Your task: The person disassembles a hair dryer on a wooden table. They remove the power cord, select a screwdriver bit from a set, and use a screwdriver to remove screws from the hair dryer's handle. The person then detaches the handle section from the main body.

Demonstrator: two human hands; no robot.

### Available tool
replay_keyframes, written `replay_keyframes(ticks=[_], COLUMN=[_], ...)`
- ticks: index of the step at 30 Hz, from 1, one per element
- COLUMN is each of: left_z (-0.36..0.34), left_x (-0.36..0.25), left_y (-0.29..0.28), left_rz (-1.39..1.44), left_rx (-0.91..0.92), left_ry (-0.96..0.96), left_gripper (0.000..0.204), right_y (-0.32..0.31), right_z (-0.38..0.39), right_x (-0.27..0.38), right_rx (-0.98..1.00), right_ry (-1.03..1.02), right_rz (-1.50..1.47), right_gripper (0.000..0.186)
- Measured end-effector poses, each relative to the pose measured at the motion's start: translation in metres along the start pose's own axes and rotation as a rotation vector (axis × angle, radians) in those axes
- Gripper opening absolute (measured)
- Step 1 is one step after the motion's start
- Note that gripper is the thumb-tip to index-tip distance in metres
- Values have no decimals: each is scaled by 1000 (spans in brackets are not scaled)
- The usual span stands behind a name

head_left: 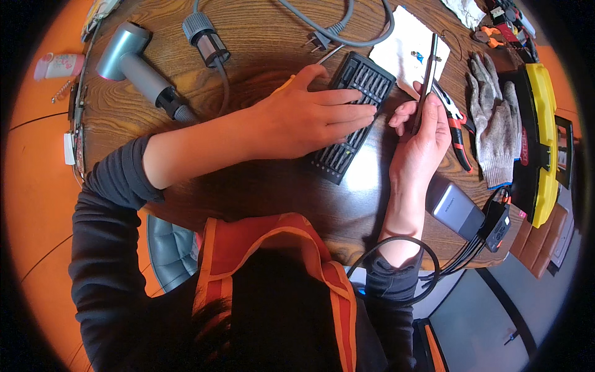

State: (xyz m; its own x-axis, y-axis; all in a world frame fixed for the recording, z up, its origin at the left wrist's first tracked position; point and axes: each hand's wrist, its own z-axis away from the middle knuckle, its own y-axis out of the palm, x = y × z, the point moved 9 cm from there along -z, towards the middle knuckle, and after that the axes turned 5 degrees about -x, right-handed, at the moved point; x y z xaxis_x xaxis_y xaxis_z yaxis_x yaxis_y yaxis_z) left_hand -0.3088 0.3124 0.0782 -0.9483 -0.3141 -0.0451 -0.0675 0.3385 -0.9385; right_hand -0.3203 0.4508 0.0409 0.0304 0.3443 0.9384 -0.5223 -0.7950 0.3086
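Note:
My left hand (310, 121) reaches across a black case of small screwdriver bits (333, 162) on the wooden table. Its fingers are stretched out and apart over the rows of bits, touching or just above them; I cannot tell which. To the right of the case, my right hand (426, 127) grips a slim dark screwdriver (428, 80) between thumb and fingers. The screwdriver points away from me, its far end above a white sheet (396, 43) with small parts on it. Pliers with red and black handles (457, 133) lie just beyond my right hand.
A grey-blue hair dryer (133, 59) lies at the far left, beside a grey cylindrical part (207, 43) on a cable. A plug (320, 41) rests behind the case. Worn gloves (496, 127), a yellow-edged toolbox (545, 149) and a grey power bank (457, 209) are on the right.

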Motion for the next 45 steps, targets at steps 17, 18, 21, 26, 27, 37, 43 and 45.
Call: replay_keyframes(ticks=[17, 18, 21, 26, 27, 37, 43, 45], left_z=[41, 40, 41, 39, 36, 26, 27, 27], left_x=[39, 38, 39, 33, 28, 19, 19, 19], left_y=[-42, -41, -41, -46, -48, -19, -18, -18], left_rz=[302, 286, 214, 71, 42, 455, 442, 444], left_rx=[-517, -494, -494, -460, -461, -108, -120, -121], left_ry=[-698, -668, -626, -558, -522, -602, -607, -607], left_gripper=[23, 24, 22, 24, 24, 62, 60, 59], right_y=[2, 0, 1, 1, 1, 1, 1, 1], right_z=[3, 3, 5, 4, 3, 3, 3, 3], right_x=[4, 5, 7, 4, 3, 3, 3, 3], right_rx=[8, -9, 4, 11, 12, 6, 0, 3], right_ry=[-66, -74, -91, -65, -59, -57, -55, -59], right_rz=[-6, 19, 41, 60, 56, 74, 69, 65], right_gripper=[20, 20, 20, 19, 19, 17, 17, 17])
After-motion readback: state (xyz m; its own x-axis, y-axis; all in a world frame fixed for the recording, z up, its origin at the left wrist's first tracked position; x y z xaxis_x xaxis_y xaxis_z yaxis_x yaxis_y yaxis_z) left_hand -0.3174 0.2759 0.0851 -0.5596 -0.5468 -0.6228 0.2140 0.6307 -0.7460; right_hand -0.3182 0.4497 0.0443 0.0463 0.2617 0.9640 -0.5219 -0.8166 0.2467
